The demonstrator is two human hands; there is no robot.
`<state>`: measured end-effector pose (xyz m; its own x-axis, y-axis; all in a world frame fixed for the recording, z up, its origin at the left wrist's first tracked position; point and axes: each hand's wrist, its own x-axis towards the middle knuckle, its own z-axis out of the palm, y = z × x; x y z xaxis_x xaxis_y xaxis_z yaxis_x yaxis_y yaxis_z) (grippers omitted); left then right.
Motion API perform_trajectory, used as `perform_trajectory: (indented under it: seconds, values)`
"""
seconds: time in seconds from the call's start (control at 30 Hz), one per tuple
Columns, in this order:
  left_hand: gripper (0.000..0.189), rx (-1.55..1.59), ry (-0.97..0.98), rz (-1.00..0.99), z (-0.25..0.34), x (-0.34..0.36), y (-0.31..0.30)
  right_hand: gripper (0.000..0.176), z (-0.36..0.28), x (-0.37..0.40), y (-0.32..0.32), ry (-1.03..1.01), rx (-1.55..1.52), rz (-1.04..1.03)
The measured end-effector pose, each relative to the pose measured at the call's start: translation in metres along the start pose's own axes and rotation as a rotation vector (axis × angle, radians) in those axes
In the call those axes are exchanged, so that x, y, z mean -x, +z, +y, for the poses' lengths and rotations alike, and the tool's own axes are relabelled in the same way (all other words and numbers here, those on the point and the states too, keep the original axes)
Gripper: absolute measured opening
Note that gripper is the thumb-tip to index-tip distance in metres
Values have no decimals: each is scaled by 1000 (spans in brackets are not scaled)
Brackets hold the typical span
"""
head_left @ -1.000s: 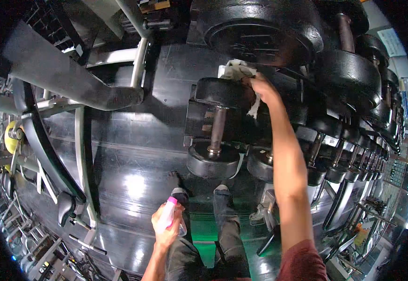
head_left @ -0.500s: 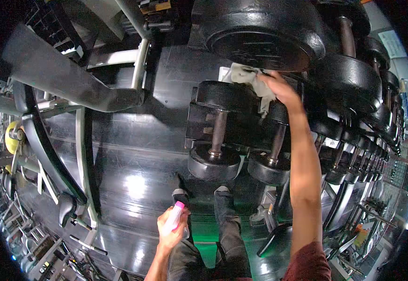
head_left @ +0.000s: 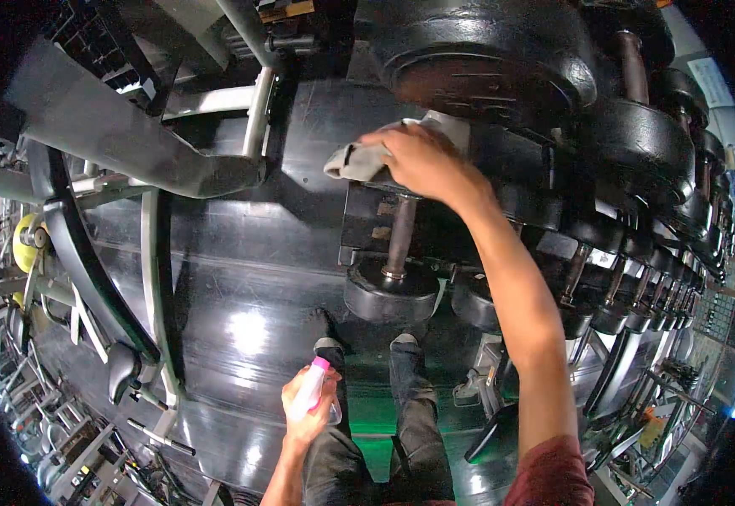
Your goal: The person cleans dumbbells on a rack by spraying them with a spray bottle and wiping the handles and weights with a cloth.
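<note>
My right hand (head_left: 422, 160) presses a grey cloth (head_left: 355, 160) onto the far head of a black dumbbell (head_left: 393, 278) that lies in the rack; the cloth hangs off its left side. The dumbbell's bare metal handle and near head show below my wrist. My left hand (head_left: 307, 422) is low near my legs, gripping a spray bottle (head_left: 310, 390) with a pink top and a clear body.
A long rack of black dumbbells (head_left: 637, 244) runs off to the right, with large ones (head_left: 485, 59) on the tier above. A padded bench arm (head_left: 123, 135) and machine frames (head_left: 152, 278) stand at left. Shiny black floor (head_left: 241, 329) lies underfoot.
My right hand has swept the cloth leftwards, from the dumbbell head further right onto the leftmost one's far head. The spray bottle in my left hand has barely moved.
</note>
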<state>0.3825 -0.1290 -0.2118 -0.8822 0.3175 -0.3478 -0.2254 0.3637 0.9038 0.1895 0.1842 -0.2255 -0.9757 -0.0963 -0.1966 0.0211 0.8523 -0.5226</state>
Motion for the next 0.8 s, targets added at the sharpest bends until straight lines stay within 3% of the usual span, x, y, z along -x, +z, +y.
perform_trajectory:
  seconds: [0.07, 0.1, 0.17, 0.23, 0.27, 0.4, 0.53, 0.6, 0.7, 0.8]
  values:
    - [9, 10, 12, -29, 0, 3, -2, 31, 3, 34, 7, -154, -26, 338]
    - [9, -4, -9, -29, 1, 3, -3, 31, 3, 51, 12, -154, -25, 337]
    - [9, 20, -40, -33, -8, 7, -5, 26, 3, 84, 26, 59, -9, 576]
    - [8, 45, -70, -35, -15, 10, -7, 23, 17, 105, 64, 79, -114, 773]
    - [8, 55, -75, -30, -16, 11, -9, 24, 12, 119, 85, 329, -281, 802]
    - [8, 18, -75, -43, -13, 14, -14, 21, -14, 127, 112, 393, -350, 968]
    - [8, 33, -122, 9, -14, 21, -10, 24, -20, 122, 114, 598, -617, 976]
    - [9, 66, -86, 17, -24, 23, -5, 26, -17, 122, 120, 505, -445, 1010]
    - [11, 148, -96, 2, -21, 26, -2, 26, -19, 134, 119, 530, -509, 965]
    - [12, 190, -160, -46, -17, 30, -1, 31, -20, 147, 98, 838, -716, 458]
